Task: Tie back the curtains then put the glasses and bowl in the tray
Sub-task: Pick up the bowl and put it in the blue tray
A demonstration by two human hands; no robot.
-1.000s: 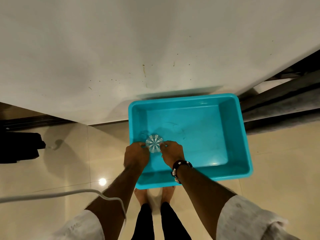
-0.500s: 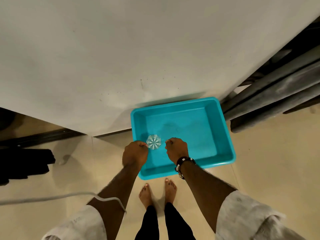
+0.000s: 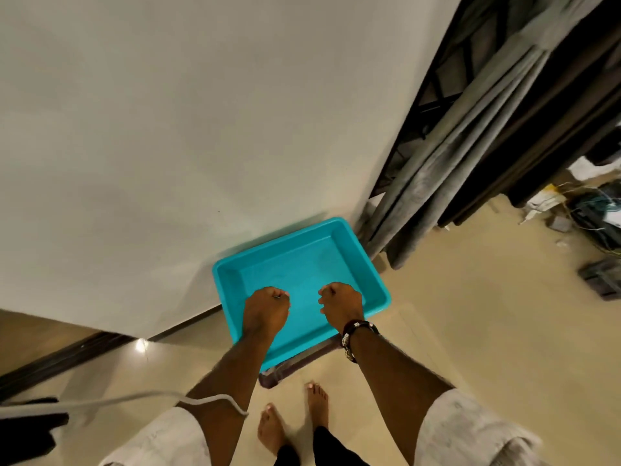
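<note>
The turquoise tray [image 3: 339, 227] rests on a dark low stand [image 3: 295, 363] against the white wall. My left hand [image 3: 266, 311] hovers over the tray's front left part with its fingers curled, and I see nothing in it. My right hand [image 3: 342, 306], with a beaded band on the wrist, hangs over the tray's front right, also curled and holding nothing. The glass is out of sight; the spot where it stood lies under my left hand. Grey curtains [image 3: 470, 163] hang in folds to the right of the tray. No bowl is in view.
A white wall [image 3: 201, 129] rises behind the tray. Beige tiled floor [image 3: 470, 331] spreads to the right, with cables and clutter [image 3: 591, 210] and a dark block [image 3: 601, 277] at the far right. A white cord [image 3: 134, 398] crosses my left arm. My bare feet stand below the tray.
Both hands have let go of the glass and moved apart. The view has risen and swung right, so the tray looks smaller and the curtains show more. The glass is no longer visible.
</note>
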